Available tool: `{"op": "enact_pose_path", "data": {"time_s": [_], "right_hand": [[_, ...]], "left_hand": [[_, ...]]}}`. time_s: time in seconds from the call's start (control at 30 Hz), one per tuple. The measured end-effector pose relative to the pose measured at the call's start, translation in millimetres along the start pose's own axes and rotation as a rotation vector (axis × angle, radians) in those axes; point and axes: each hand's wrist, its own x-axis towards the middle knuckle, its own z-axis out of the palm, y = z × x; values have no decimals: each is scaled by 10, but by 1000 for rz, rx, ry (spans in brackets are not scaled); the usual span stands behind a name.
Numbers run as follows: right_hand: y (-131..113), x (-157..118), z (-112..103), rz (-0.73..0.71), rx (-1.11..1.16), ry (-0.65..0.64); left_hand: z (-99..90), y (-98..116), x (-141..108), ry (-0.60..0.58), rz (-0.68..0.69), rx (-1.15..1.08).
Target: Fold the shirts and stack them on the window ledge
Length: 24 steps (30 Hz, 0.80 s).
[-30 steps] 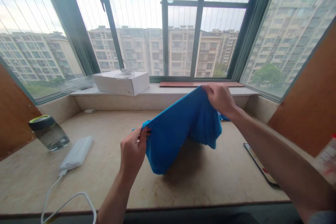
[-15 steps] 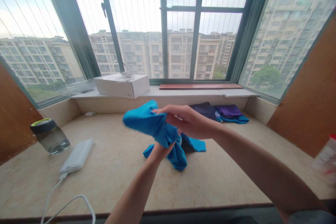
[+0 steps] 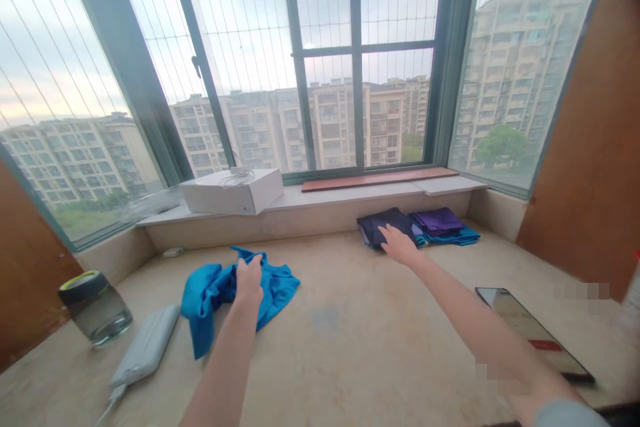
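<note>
A crumpled blue cloth garment point(image 3: 275, 283) lies on the left half of the counter. My left hand point(image 3: 249, 279) is closed on its upper part, with the fingertips partly hidden. Loose folds spread to both sides of that hand. Further back on the right, my right hand point(image 3: 399, 245) reaches onto a folded dark cloth point(image 3: 383, 219), its fingers apart over the near edge. Whether it presses on the cloth I cannot tell. Right beside the dark cloth sits a folded purple cloth point(image 3: 437, 219) on top of folded blue cloth point(image 3: 457, 237).
A bottle point(image 3: 96, 310) and a white power bank point(image 3: 146, 341) with a cable stand at the left. A dark glossy flat slab point(image 3: 537, 333) lies under my right forearm's side. On the window ledge are a white box point(image 3: 233, 192) and a reddish board point(image 3: 380, 179).
The blue garment has gone from mid-air between both hands to the counter at the left. My right hand has let go of it and moved to the dark cloth. The view has shifted.
</note>
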Motion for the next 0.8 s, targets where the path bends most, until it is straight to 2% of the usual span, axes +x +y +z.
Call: {"op": "enact_pose_path", "data": {"time_s": [0.07, 0.13, 0.23, 0.33, 0.5, 0.6, 0.67, 0.73, 0.8], "right_hand": [[63, 57, 109, 68, 42, 26], [82, 100, 194, 106, 101, 61], [74, 145, 257, 83, 212, 134], [55, 159, 257, 21, 330, 217], [-98, -32, 335, -27, 470, 321], [-338, -330, 440, -124, 627, 287], [-522, -552, 477, -197, 846, 219], [-671, -737, 467, -232, 1040, 153], [-745, -859, 417, -210, 1185, 84]], "left_hand": [[162, -101, -77, 11, -51, 38], [334, -202, -199, -24, -19, 57], [552, -355, -412, -103, 206, 118], [687, -487, -608, -202, 407, 196], [766, -510, -875, -475, 498, 281], [765, -410, -1012, -638, 538, 280], [764, -343, -1090, -718, 574, 254], [773, -295, -1148, -760, 592, 210], [790, -269, -1183, -751, 570, 144]]}}
